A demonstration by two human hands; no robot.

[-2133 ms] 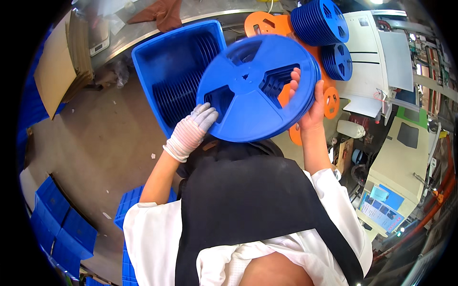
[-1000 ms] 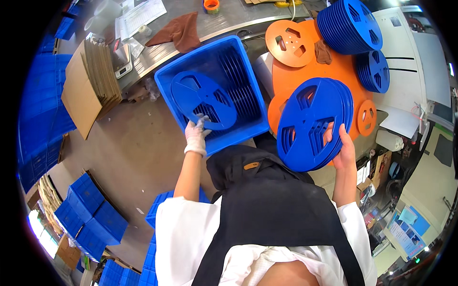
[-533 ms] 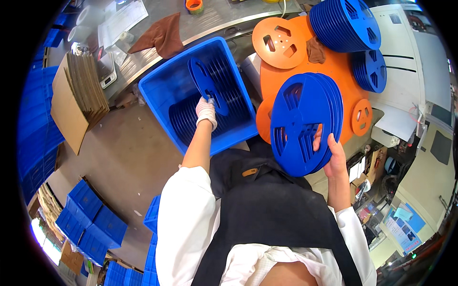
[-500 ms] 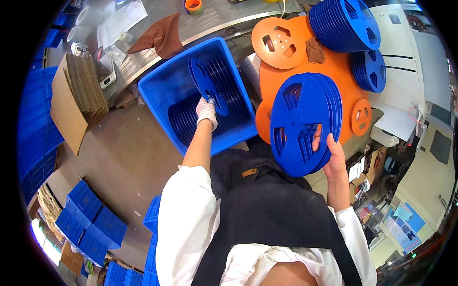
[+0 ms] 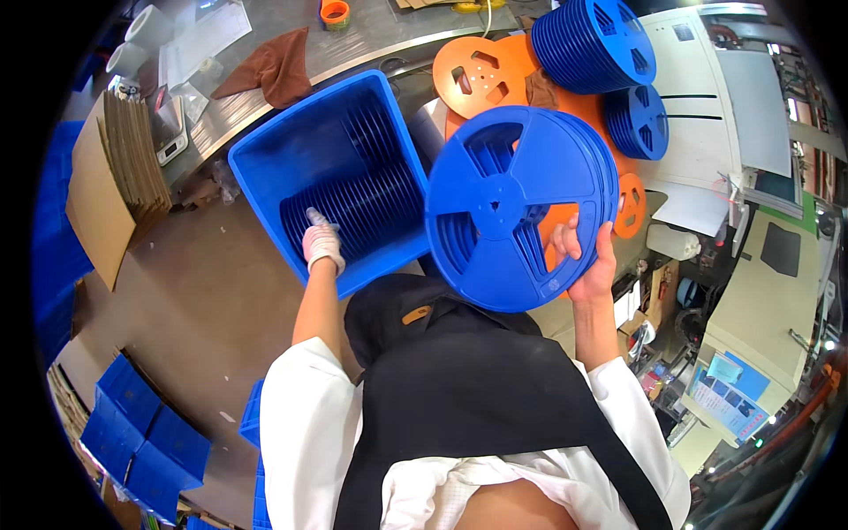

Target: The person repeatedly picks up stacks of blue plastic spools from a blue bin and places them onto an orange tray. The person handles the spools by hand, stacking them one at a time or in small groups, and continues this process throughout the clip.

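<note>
My right hand point(image 5: 586, 256) grips a stack of several blue reels point(image 5: 495, 208), with fingers hooked through a cut-out and the thumb over the rim. The front reel's face, with its spokes and small hub hole, is turned toward me. My left hand point(image 5: 322, 246), in a white glove, is at the near left of the blue bin point(image 5: 240, 159), fingers stretched over the edges of a row of dark blue reels point(image 5: 358, 208). No reel shows clearly lifted in it. More reels stand on edge at the bin's far right side.
Behind the held stack is an orange surface with orange reels point(image 5: 473, 75) and two blue reel stacks point(image 5: 592, 49). A metal table point(image 5: 371, 40) carries a brown cloth point(image 5: 272, 69) and orange tape point(image 5: 335, 12). Cardboard sheets point(image 5: 115, 190) stand left; blue crates point(image 5: 146, 433) sit lower left.
The left hand has let go of the tilted reel in the bin and moved toward its near left side. The right hand has turned the stack more face-on and shifted it left.
</note>
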